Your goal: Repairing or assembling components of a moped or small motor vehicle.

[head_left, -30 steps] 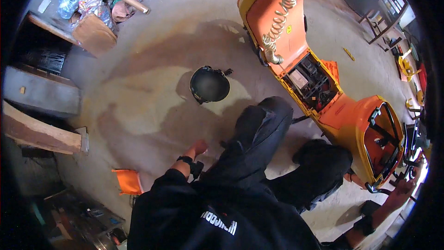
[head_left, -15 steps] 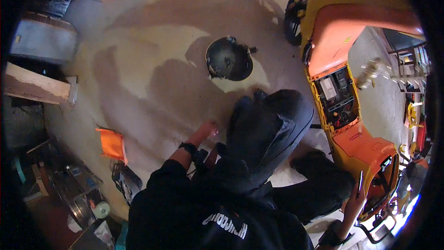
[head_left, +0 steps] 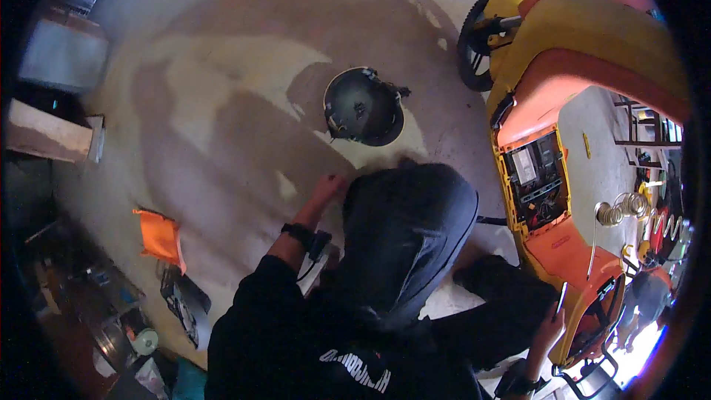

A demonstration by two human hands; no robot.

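Observation:
My right hand (head_left: 548, 331) is closed around a thin silver rod-like tool (head_left: 563, 298), pointing upward beside the end of an orange and yellow scooter (head_left: 563, 248). The tool's exact kind is too small to tell. The scooter has an uncovered compartment (head_left: 535, 178) in its middle, with wires and dark parts inside. Beside my bent knee (head_left: 415, 215), my left hand (head_left: 330, 187) is held in a loose fist; I see nothing in it. Beyond the knee, a dark round pan (head_left: 355, 96) lies on the floor with a small dark item in it.
An orange panel (head_left: 161, 237) and a black panel (head_left: 185, 304) lie at left. A coiled hose (head_left: 621, 212) hangs beyond the scooter, near a yellow object (head_left: 586, 145) on the floor. Another person (head_left: 646, 292) is at far right. Boxes (head_left: 63, 55) stand at upper left.
My view has shifted slightly. The coiled hose, blurred before, now shows clearly lower in the picture. My right hand still grips the tool beside the scooter, and my left hand stays by the knee.

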